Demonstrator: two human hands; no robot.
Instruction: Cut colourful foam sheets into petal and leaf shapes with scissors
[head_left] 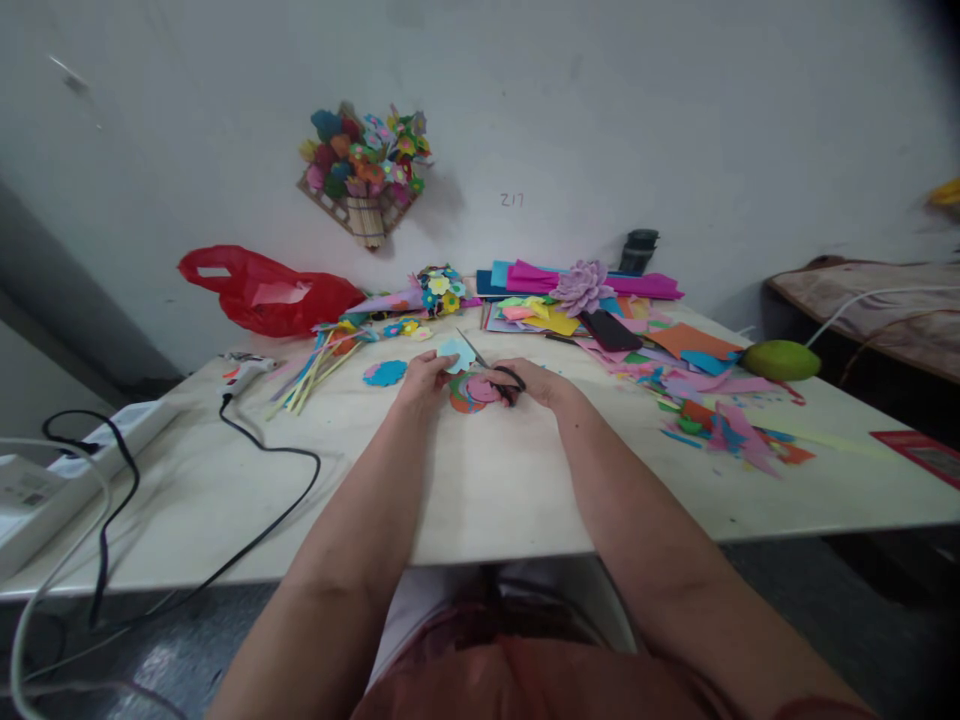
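Note:
Over the middle of the table, my left hand (426,379) pinches a small piece of light blue paper (459,354). My right hand (525,380) is closed on the black handles of a pair of scissors (471,347), whose blades point up and left beside the light blue paper. Below both hands lie round paper cutouts (466,398) in orange, green and pink, partly hidden by my right fingers. Just left of my left hand is a blue scalloped paper cutout (386,373) on the table.
At left are a hot glue gun (246,374), its black cord, thin paper strips (311,372) and a red plastic bag (274,295). To the right lie paper scraps (727,432), a dark phone (611,331) and a green fruit (781,360). Coloured sheets and paper flowers line the back.

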